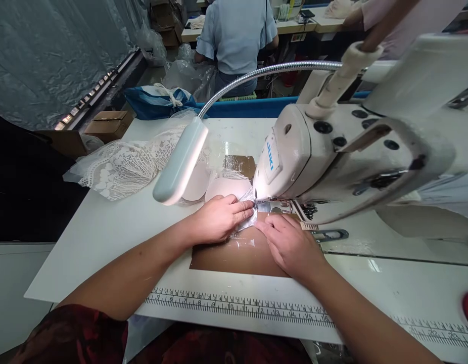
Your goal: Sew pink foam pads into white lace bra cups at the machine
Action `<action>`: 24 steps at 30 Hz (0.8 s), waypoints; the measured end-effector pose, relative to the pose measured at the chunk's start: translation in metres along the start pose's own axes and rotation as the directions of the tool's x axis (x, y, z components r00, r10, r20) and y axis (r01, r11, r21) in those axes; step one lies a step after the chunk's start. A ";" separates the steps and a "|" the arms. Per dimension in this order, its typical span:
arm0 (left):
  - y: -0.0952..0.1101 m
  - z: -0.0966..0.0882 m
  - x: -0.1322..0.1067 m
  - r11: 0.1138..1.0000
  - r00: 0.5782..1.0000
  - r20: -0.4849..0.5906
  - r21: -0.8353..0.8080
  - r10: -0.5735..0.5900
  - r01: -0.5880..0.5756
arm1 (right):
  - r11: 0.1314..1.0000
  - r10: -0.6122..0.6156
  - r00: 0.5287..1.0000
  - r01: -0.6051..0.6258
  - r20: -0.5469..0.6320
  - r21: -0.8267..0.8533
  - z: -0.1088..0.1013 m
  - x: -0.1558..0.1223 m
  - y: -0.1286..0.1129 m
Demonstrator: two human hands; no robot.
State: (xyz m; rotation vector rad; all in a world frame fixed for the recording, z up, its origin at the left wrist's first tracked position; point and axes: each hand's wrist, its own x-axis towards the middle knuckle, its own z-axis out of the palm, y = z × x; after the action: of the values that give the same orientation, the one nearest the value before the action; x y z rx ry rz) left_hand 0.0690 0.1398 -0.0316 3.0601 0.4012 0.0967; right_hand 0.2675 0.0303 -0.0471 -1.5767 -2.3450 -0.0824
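My left hand (219, 217) lies with its fingers stretched out on a small whitish, shiny fabric piece (249, 221), pressing it down beside the needle area of a white sewing machine (290, 151). On the other side, my right hand (290, 242) has its fingers curled and pinches the near edge of the same piece. The needle itself is hidden behind the machine head and my fingers. Under both hands a brown sheet (237, 259) covers part of the white table. Just beyond my left hand rest pale, rounded cup-shaped pieces (226, 188) with lace trim.
A lamp (181, 162) on a flexible metal neck hangs over the work from the left. White lace (124, 164) is heaped at the table's left. A printed ruler scale (237, 307) runs along the front edge. Beyond, a person in light blue (239, 35) sits facing away.
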 end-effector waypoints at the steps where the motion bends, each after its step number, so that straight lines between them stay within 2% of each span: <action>1: -0.001 0.000 0.000 1.000 1.000 -0.007 -0.004 0.002 -0.002 | 1.000 0.019 1.000 -0.019 0.000 -0.021 0.000 0.001 -0.001; 5: -0.004 0.001 0.000 0.999 0.999 -0.031 -0.042 0.007 -0.008 | 0.993 0.096 0.995 -0.096 0.006 -0.073 0.001 0.003 -0.003; 9: -0.006 0.003 0.002 0.996 0.998 -0.047 -0.077 -0.052 0.048 | 0.985 0.146 0.989 -0.143 0.026 -0.094 0.001 0.004 -0.003; 17: -0.006 0.005 0.004 0.990 0.988 -0.070 -0.055 -0.136 0.132 | 0.986 0.166 0.985 -0.167 0.036 0.002 0.005 0.002 0.000; 24: -0.007 0.007 0.003 0.988 0.982 -0.115 -0.056 -0.151 0.145 | 0.982 0.172 0.985 -0.173 0.019 0.080 0.003 0.003 0.001</action>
State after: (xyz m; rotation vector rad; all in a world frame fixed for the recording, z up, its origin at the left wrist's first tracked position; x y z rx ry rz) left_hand 0.0703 0.1471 -0.0383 2.9744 0.6229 0.2792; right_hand 0.2663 0.0342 -0.0495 -1.7361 -2.1802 0.0615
